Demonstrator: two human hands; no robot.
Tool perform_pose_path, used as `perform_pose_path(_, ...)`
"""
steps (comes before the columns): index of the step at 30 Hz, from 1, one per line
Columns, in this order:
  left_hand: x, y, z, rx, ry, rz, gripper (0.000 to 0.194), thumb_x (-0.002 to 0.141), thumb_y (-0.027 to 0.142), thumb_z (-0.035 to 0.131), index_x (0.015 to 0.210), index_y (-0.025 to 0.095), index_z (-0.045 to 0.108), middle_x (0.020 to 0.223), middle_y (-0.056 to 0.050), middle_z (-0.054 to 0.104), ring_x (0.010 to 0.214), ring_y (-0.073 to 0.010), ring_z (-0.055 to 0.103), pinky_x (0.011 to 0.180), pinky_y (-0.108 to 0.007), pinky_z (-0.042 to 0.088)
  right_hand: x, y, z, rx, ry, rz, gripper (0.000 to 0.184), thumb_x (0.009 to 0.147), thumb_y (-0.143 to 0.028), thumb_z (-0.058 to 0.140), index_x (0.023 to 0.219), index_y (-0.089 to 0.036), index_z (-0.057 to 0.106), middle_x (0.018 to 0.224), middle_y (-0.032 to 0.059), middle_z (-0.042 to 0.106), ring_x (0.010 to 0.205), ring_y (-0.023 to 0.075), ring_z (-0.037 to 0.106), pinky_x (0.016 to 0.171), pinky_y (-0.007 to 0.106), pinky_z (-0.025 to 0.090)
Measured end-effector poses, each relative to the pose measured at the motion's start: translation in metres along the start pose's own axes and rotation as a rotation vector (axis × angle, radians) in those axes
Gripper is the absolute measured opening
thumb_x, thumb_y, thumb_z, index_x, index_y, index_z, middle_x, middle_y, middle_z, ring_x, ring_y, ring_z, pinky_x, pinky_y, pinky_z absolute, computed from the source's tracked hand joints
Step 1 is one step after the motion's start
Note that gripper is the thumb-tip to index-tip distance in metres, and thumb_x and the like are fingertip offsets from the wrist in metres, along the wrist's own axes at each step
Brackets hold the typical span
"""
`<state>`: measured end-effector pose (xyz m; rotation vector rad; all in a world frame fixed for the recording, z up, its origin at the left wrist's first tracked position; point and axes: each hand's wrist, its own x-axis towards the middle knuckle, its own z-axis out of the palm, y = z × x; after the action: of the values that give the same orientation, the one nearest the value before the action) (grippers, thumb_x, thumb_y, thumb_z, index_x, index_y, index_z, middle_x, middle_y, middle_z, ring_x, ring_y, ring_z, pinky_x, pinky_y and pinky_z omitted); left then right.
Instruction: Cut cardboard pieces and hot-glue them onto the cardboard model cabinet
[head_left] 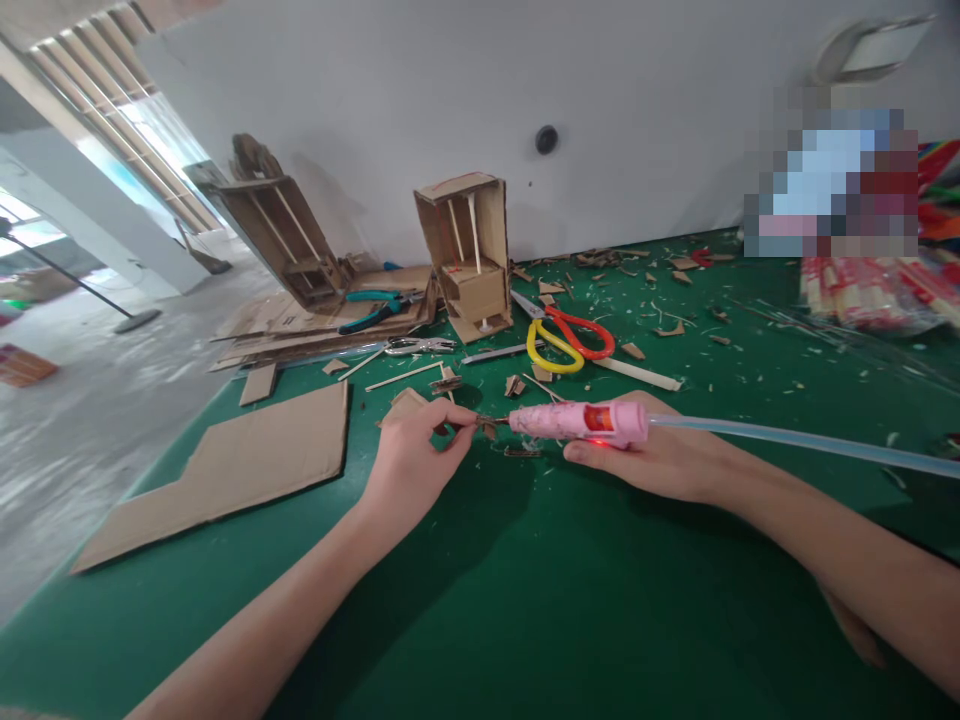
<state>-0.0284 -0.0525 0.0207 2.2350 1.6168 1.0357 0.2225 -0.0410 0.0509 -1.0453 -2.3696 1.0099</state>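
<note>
My right hand [652, 460] is wrapped round a pink hot glue gun [555, 421], whose tip points left. A long translucent glue stick [787, 437] runs out of its back end, and a red light glows on its underside. My left hand [420, 450] pinches a small scrap of cardboard [487, 424] between thumb and fingertips. The gun's nozzle is at this scrap; whether they touch I cannot tell. Just behind the left hand lie a thin wooden stick [405, 377] and small cardboard bits [514, 386].
Scissors [574, 338] with red and yellow handles lie behind the glue gun. A cardboard box frame [469, 255] stands at the back, another [277, 240] leans to its left. Teal-handled pliers [375, 308] rest on stacked cardboard. A large cardboard sheet [262, 450] lies left on the green table [480, 620].
</note>
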Motion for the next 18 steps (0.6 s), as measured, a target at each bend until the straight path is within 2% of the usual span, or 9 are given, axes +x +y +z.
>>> perform_pose_path(4,-0.0010,-0.0037,-0.0002,-0.022,0.012,-0.042,0.008,0.079,0.019,0.060,0.082,0.021,0.067,0.082,0.000,0.071,0.074,-0.0162,0.063,0.062,-0.027,0.047,-0.0009,0.0013,-0.0006,-0.017,0.019,0.011,0.041,0.089,-0.042,0.050,0.126,-0.030,0.062,0.098,0.0004,0.074,0.088,0.0216,0.067,0.079,0.030,0.052)
perform_pose_path(8,-0.0003,-0.0055,-0.0019,-0.044,-0.004,-0.068,0.010,0.081,0.020,0.058,0.086,0.022,0.066,0.085,0.000,0.070,0.071,-0.0151,0.062,0.062,-0.027,0.047,-0.0016,0.0032,0.0009,-0.033,0.046,0.064,0.040,0.089,-0.045,0.049,0.123,-0.029,0.064,0.082,0.0009,0.073,0.072,0.0196,0.065,0.067,0.029,0.052)
perform_pose_path(13,0.0018,-0.0029,-0.0025,-0.018,-0.038,-0.019,0.013,0.080,0.015,0.057,0.085,0.021,0.066,0.082,0.000,0.068,0.068,-0.0131,0.060,0.062,-0.026,0.048,0.0002,0.0029,0.0046,-0.016,0.147,0.193,0.036,0.090,-0.046,0.046,0.106,-0.026,0.071,0.054,0.0016,0.060,0.052,0.0170,0.057,0.051,0.028,0.047)
perform_pose_path(18,0.0021,-0.0026,0.0003,-0.036,-0.065,0.029,0.016,0.078,0.009,0.055,0.085,0.020,0.064,0.079,0.000,0.067,0.067,-0.0117,0.059,0.062,-0.024,0.050,0.0013,0.0005,0.0056,0.027,0.141,0.261,0.032,0.087,-0.047,0.050,0.088,-0.023,0.072,0.048,-0.0003,0.053,0.046,0.0142,0.051,0.044,0.026,0.041)
